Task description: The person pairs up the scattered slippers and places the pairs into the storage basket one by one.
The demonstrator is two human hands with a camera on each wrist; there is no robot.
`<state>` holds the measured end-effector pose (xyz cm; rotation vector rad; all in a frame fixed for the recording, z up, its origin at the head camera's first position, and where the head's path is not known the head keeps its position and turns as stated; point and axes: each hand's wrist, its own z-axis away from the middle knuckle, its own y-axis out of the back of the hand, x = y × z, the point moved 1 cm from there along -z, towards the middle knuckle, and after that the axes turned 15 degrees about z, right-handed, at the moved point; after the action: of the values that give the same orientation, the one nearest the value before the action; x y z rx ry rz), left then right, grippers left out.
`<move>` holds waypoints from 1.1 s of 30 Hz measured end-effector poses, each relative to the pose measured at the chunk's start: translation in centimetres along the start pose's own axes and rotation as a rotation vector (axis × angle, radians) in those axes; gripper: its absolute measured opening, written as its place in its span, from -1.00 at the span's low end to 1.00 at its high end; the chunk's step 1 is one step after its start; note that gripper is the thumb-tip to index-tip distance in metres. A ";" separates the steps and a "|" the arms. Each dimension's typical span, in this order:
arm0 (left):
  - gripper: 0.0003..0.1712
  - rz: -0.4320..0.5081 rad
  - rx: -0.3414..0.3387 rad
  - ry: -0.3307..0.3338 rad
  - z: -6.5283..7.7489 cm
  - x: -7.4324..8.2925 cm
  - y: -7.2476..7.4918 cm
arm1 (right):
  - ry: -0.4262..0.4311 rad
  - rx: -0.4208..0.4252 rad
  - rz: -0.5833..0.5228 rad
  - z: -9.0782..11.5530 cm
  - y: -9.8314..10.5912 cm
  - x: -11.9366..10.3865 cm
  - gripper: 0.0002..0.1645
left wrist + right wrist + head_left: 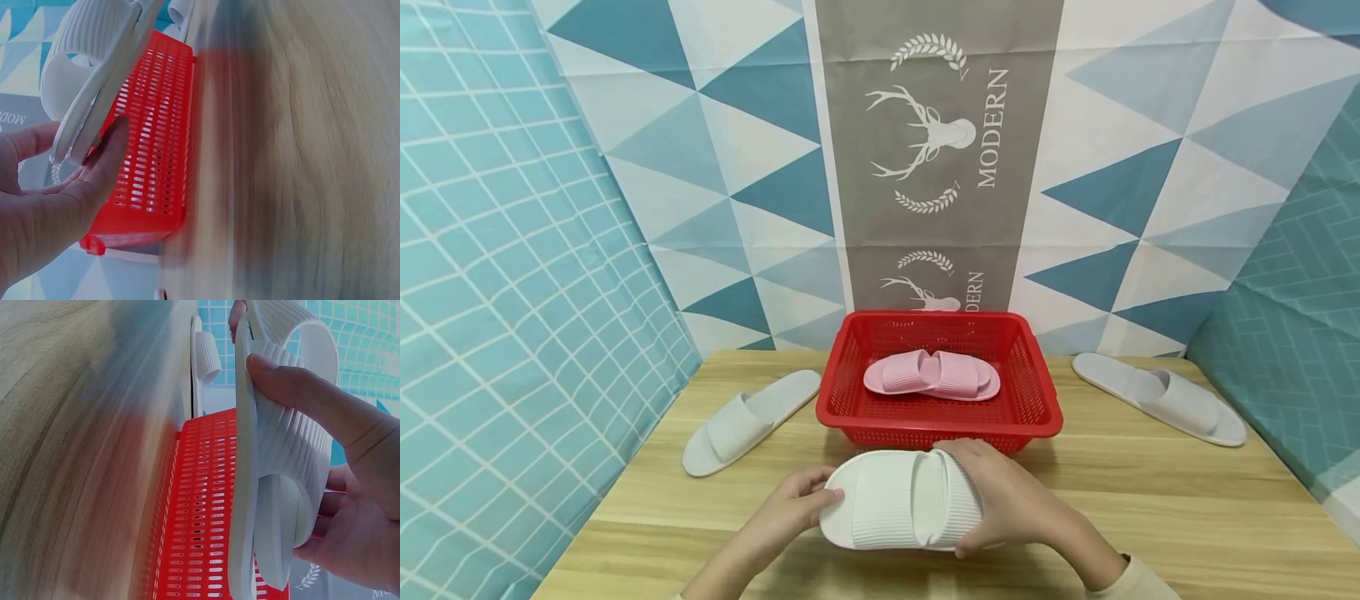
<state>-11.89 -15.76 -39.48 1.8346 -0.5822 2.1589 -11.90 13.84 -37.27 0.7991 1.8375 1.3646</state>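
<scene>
A pair of white slippers (883, 500), one nested into the other with heels and toes opposed, is held above the table in front of the basket. My left hand (805, 500) pinches its left end, thumb on one face and fingers on the other, as the left wrist view shows. Around the right end my right hand (1003, 496) grips, its thumb (281, 378) lying across a ribbed strap. Behind the pair stands a red basket (940, 432) with perforated walls. Inside it lies a nested pair of pink slippers (931, 375).
One light grey slipper (730, 429) lies left of the basket on the wooden table (647, 533). Another grey slipper (1180, 404) lies to the right. Patterned sheets (760, 167) hang behind and at both sides of the table.
</scene>
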 end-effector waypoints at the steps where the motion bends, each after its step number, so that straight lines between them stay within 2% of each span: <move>1: -0.44 0.028 -0.006 0.001 0.0 -0.1 0.0 | 0.003 -0.001 0.000 0.0 0.0 0.0 0.23; 5: -0.46 0.086 -0.017 -0.002 0.1 -0.2 -0.1 | 0.011 -0.017 -0.013 0.2 -0.2 0.1 0.26; 13: -0.46 0.100 -0.004 0.012 0.4 0.0 -0.2 | 0.021 -0.018 -0.042 0.4 -0.3 0.4 0.27; 18: -0.44 0.112 -0.010 0.009 0.6 -0.1 -0.1 | 0.018 0.007 -0.065 0.8 -0.1 1.2 0.13; 25: -0.41 0.137 -0.008 0.020 0.8 -0.2 0.3 | -0.040 0.032 -0.106 1.4 0.2 2.8 -0.05; 33: -0.41 0.160 -0.009 0.017 0.8 0.1 0.6 | -0.101 0.029 -0.281 2.2 0.0 4.5 -0.24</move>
<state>-11.45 -16.69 -39.35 1.8205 -0.7574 2.2654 -12.62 18.64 -38.46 0.5859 1.8154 1.1023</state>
